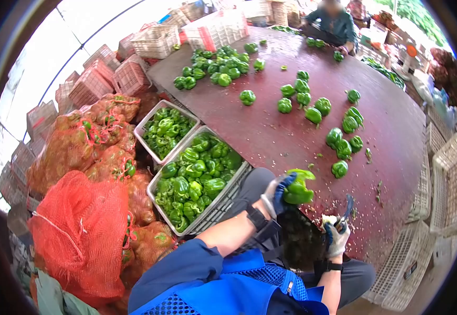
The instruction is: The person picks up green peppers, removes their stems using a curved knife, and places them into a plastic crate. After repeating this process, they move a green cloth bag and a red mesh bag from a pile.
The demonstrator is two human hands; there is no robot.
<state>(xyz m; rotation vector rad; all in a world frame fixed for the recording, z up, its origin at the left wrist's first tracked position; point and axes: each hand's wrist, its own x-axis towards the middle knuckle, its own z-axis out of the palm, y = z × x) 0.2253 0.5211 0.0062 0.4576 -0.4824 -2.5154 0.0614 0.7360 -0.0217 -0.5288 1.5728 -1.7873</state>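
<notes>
My left hand, in a grey and blue glove, is closed on a green bell pepper that looks cut open at its top. Lower right, my gloved right hand grips a knife whose blade points up and away from me. A pale, whitish piece, perhaps a pepper core, is at the fingers of that hand. Both hands are over the near edge of the dark red table, which has pale seeds scattered on it. The nearest whole pepper lies just beyond my hands.
Left of my knees stand a crate of cut peppers and a smaller crate behind it. Red mesh sacks are piled further left. A heap of peppers covers the far left tabletop. Across sits another person. Plastic crates line the right.
</notes>
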